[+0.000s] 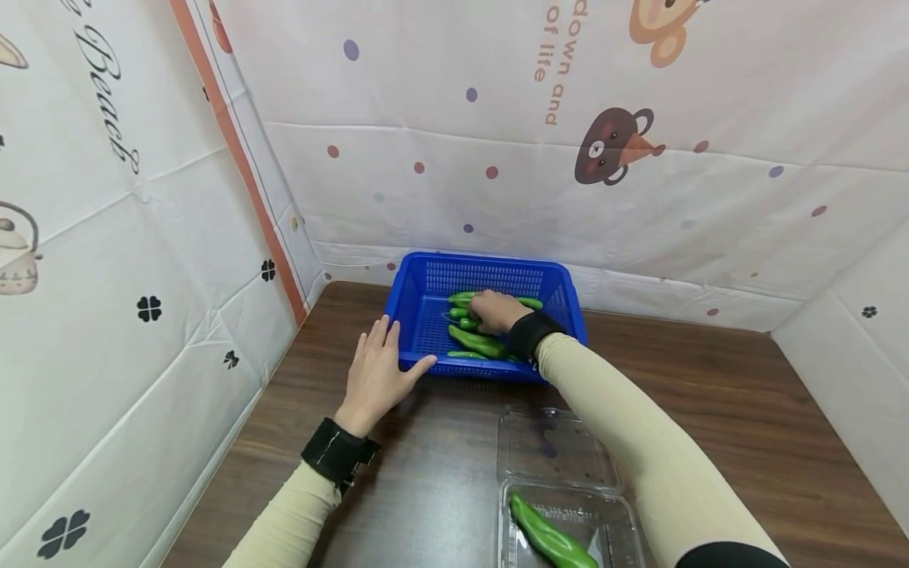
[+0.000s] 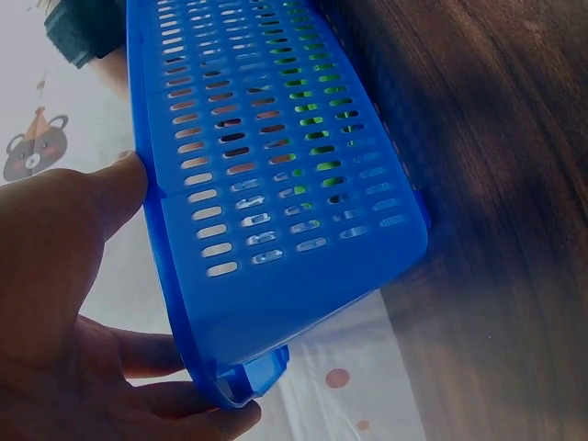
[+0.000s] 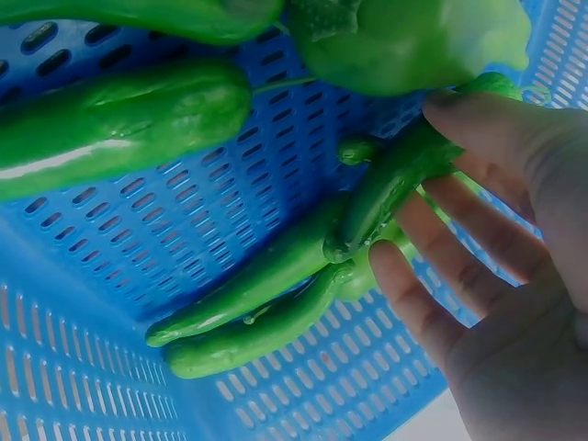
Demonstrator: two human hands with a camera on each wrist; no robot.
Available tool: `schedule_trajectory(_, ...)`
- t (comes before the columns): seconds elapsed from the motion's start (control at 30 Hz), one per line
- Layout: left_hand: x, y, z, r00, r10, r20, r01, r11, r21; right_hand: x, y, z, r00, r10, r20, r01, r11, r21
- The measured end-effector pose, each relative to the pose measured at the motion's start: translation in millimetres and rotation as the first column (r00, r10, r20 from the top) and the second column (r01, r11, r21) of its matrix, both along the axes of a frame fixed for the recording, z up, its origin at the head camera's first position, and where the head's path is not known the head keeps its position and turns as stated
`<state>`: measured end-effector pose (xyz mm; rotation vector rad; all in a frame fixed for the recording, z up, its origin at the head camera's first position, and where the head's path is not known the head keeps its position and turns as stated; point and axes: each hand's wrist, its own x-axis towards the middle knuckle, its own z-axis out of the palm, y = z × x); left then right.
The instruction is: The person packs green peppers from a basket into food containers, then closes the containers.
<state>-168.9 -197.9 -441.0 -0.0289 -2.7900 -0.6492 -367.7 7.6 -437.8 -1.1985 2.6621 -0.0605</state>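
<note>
My right hand (image 1: 497,311) reaches into a blue plastic basket (image 1: 419,272). In the right wrist view, its thumb and fingers pinch a small dark green cucumber (image 3: 390,188). Two more slim green cucumbers (image 3: 266,303) lie beside it, and a larger one (image 3: 129,129) lies on the other side with a bigger pale green vegetable (image 3: 404,41). A long green pepper (image 1: 474,342) rests nearest the basket's front wall. My left hand (image 1: 376,371) touches the rim at the front left corner, fingers extended; in the left wrist view its thumb lies against the rim.
Below the basket on the brown wooden table (image 1: 419,457) stands a clear plastic clamshell box (image 1: 506,521), lid (image 1: 525,450) folded back. One long green pepper (image 1: 550,536) lies in it. Printed white cloth walls (image 1: 426,197) border the table behind and at the sides.
</note>
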Motion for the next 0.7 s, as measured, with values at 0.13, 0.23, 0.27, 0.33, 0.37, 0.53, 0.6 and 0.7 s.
schedule_trajectory(0.13,0.0,0.0,0.1,1.000,-0.003,-0.002,0.003,1.000,-0.003,2.2,0.9,4.2,1.000,-0.001,-0.015,0.001,1.000,-0.005)
schedule_trajectory(0.23,-0.1,0.3,0.7,1.000,-0.005,-0.004,0.005,1.000,-0.002,3.5,2.2,7.4,0.999,0.001,-0.035,-0.001,1.000,-0.015)
schedule_trajectory(0.27,-0.2,0.5,0.8,1.000,-0.005,-0.005,0.005,1.000,-0.004,3.9,2.9,8.5,0.999,0.000,-0.040,0.000,1.000,-0.018)
schedule_trajectory(0.33,-0.1,0.9,1.1,1.000,-0.007,-0.006,0.007,1.000,-0.003,4.4,4.3,9.8,0.999,-0.004,-0.043,0.003,1.000,-0.022)
schedule_trajectory(0.37,-0.2,1.0,1.0,1.000,-0.008,-0.007,0.008,1.000,-0.001,4.5,5.1,10.2,0.999,-0.006,-0.044,0.005,1.000,-0.023)
schedule_trajectory(0.53,-0.5,1.7,0.2,1.000,-0.010,0.003,0.009,1.000,0.007,5.8,8.6,12.9,0.999,-0.009,-0.046,0.008,1.000,-0.030)
schedule_trajectory(0.6,-0.8,1.8,0.0,1.000,-0.008,0.003,0.008,1.000,0.004,7.0,9.7,14.9,0.999,-0.009,-0.046,0.008,0.999,-0.033)
schedule_trajectory(0.7,-1.4,1.8,-0.6,1.000,-0.006,0.000,0.006,1.000,-0.002,9.1,11.3,18.5,0.998,-0.015,-0.053,0.014,0.999,-0.034)
